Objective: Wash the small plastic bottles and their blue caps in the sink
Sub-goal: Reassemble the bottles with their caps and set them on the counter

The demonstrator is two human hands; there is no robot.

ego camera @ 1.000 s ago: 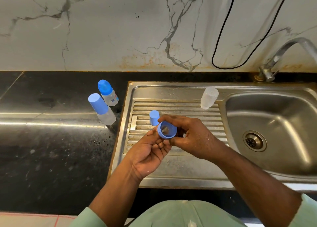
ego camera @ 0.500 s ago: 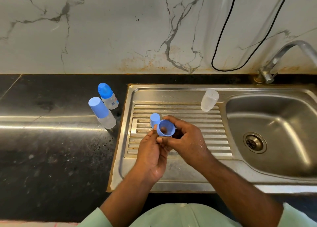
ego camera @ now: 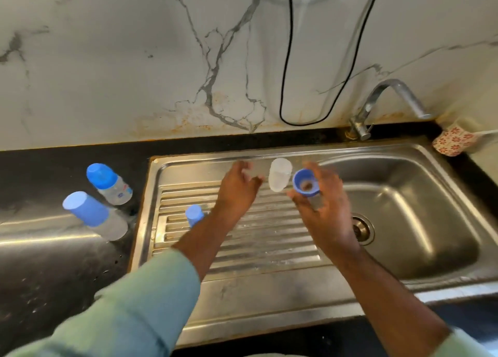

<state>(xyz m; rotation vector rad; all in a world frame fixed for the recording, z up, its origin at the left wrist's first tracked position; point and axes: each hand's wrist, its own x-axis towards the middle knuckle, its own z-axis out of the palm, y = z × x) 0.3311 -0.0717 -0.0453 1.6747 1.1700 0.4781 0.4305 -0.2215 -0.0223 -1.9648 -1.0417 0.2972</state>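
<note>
My right hand (ego camera: 322, 208) holds a blue cap (ego camera: 306, 182) by its rim, open side up, over the inner edge of the sink basin (ego camera: 420, 222). My left hand (ego camera: 238, 188) reaches with loosely spread, blurred fingers toward a clear uncapped bottle (ego camera: 280, 174) standing at the back of the drainboard (ego camera: 264, 243), just left of it and holding nothing. Another blue cap (ego camera: 194, 215) stands on the ribbed drainboard beside my left forearm. Two capped bottles (ego camera: 109, 183) (ego camera: 94, 216) stand on the black counter to the left.
A steel tap (ego camera: 388, 100) rises at the back right, above the basin with its drain (ego camera: 362, 230). A floral-patterned item (ego camera: 452, 141) sits at the sink's far right corner. A black cable (ego camera: 285, 60) hangs on the marble wall. Black counter (ego camera: 54, 262) stretches left.
Both hands have parted and moved away from me and to the right. My right hand carried the blue cap toward the basin; my left hand let go and reached toward the clear bottle.
</note>
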